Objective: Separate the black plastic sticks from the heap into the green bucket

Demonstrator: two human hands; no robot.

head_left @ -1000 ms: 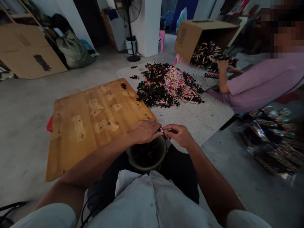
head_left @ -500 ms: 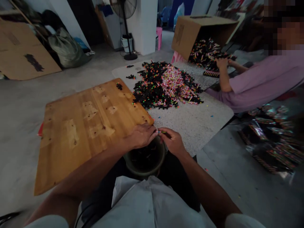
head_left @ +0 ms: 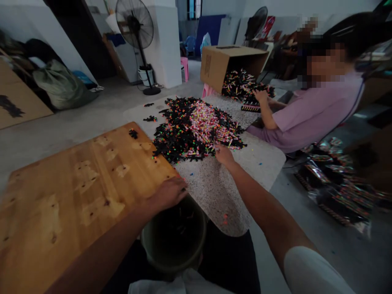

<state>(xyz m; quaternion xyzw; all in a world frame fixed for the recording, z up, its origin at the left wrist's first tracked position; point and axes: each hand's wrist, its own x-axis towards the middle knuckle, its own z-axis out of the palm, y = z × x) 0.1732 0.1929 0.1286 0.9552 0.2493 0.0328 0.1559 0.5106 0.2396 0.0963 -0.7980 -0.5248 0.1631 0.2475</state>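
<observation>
My right hand (head_left: 224, 156) reaches to the near edge of the pink and yellow wrapped pieces (head_left: 204, 122); its fingertips touch them, and what they grip, if anything, is too small to tell. Beside these pieces lie many small black pieces (head_left: 171, 141) with orange and green tips. My left hand (head_left: 172, 191) rests at the right corner of the wooden board (head_left: 101, 179), fingers bent together, and whatever they hold is hidden. Below it, a bucket (head_left: 200, 245) stands between my legs with a few small pieces inside.
The speckled table (head_left: 260, 163) reaches to my right. Across it a person in a pink shirt (head_left: 318, 110) handles pieces by an open cardboard box (head_left: 216, 67). Plastic-wrapped packs (head_left: 339, 192) lie on the floor at right. A fan (head_left: 134, 24) stands behind.
My right hand has left my left hand and moved forward to the pile. The small coloured piece between them no longer shows. The view has shifted, showing more of the room.
</observation>
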